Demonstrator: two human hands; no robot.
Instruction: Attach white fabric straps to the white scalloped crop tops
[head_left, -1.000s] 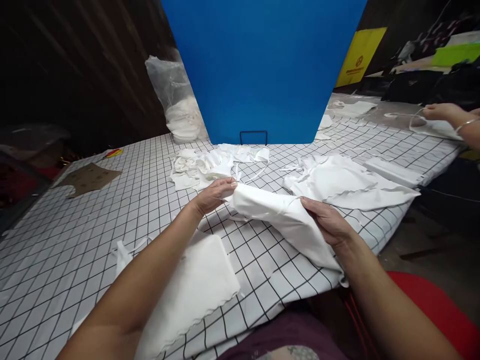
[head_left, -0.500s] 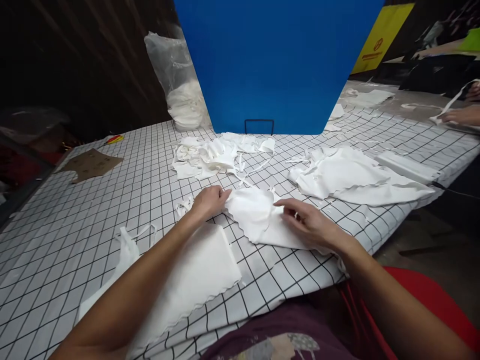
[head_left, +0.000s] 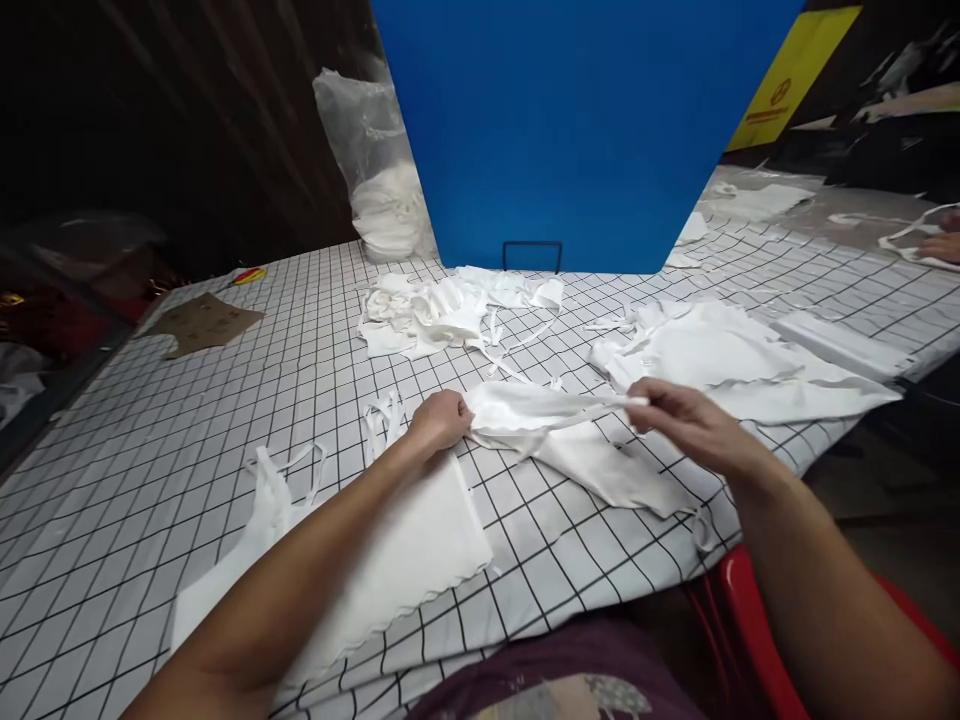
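A white cloth garment piece is stretched between my two hands above the checked tablecloth. My left hand is closed on its left end. Pinched in the fingers of my right hand is the drawn-out right end. The rest of the piece trails down toward the table's front edge, with a thin strap at its tip. Under and beside my left forearm lie flat white garment pieces with a wavy hem and thin straps.
A crumpled white cloth pile lies ahead, and a larger white stack to the right. Behind stands a blue board. A brown cardboard pattern rests at left. Another person's hand shows at far right, a red chair below.
My right hand has moved right and slightly up, pulling the garment piece's edge taut. My left hand stays on the left end. The whole view has shifted slightly.
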